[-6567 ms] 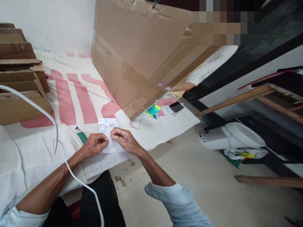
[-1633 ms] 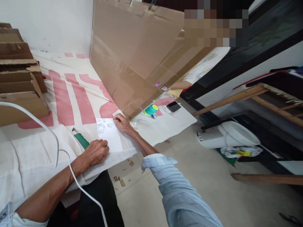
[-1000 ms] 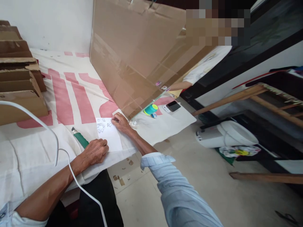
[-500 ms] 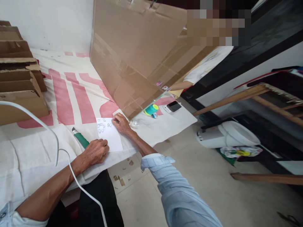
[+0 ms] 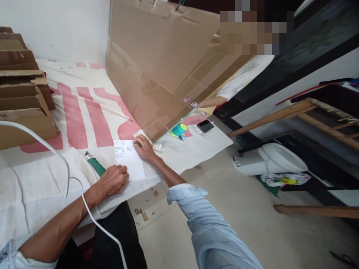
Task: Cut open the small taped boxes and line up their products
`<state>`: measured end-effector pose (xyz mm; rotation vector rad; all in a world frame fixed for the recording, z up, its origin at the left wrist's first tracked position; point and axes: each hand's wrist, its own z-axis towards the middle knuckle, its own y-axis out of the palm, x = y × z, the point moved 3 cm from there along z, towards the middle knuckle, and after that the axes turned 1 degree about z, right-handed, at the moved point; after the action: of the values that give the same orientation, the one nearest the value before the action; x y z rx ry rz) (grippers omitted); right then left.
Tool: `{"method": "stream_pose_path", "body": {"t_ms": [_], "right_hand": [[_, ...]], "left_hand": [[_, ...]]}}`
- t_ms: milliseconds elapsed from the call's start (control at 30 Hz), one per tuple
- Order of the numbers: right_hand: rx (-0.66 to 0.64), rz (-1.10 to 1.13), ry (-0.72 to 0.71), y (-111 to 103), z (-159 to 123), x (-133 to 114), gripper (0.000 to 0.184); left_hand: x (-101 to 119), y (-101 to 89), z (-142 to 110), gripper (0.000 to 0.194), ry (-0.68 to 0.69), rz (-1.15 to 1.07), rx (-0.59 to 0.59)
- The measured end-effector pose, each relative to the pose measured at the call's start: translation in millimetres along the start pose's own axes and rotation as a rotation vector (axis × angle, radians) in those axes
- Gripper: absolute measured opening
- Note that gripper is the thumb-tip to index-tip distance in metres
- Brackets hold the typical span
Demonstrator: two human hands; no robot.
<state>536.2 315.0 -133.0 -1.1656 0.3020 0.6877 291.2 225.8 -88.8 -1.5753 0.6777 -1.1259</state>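
My right hand [image 5: 145, 148] is closed at the upper right of a white sheet of paper [image 5: 136, 166]. A small dark bit shows at its fingertips, too hidden to name. Several small grey-outlined shapes mark the upper part of the sheet; whether drawn or loose pieces I cannot tell. Curled over the sheet's left edge, my left hand [image 5: 114, 179] rests with its fingers tucked under, and what they hold, if anything, is hidden. A green utility knife [image 5: 97, 166] lies just beyond that hand, its blade end facing away and its rear end covered by the hand.
A big cardboard sheet [image 5: 157, 67] stands upright on the cloth-covered table [image 5: 81, 164]. Folded cartons [image 5: 26, 123] are stacked at left. Right of my hand are a teal spool [image 5: 178, 130] and a phone [image 5: 205, 126]. Another person's arm [image 5: 213, 101] reaches behind the cardboard. A white cable [image 5: 63, 160] crosses the foreground.
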Motion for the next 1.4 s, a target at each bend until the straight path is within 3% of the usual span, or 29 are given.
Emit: {"method": "stream_pose_path", "body": {"t_ms": [300, 767, 1400], "right_hand": [[0.012, 0.033, -0.002, -1.1, -2.6, -1.3, 0.011], [0.015, 0.035, 0.048, 0.3, -0.3, -2.2, 0.004], [0.045, 0.03, -0.013, 3.9, -4.8, 5.1, 0.012]], "left_hand": [[0.0, 0.0, 0.2, 0.016, -0.001, -0.003, 0.007], [2.4, -4.0, 0.2, 0.015, -0.011, 0.028, -0.035], [3.4, -5.5, -0.4, 0.017, -0.008, 0.029, 0.001]]}}
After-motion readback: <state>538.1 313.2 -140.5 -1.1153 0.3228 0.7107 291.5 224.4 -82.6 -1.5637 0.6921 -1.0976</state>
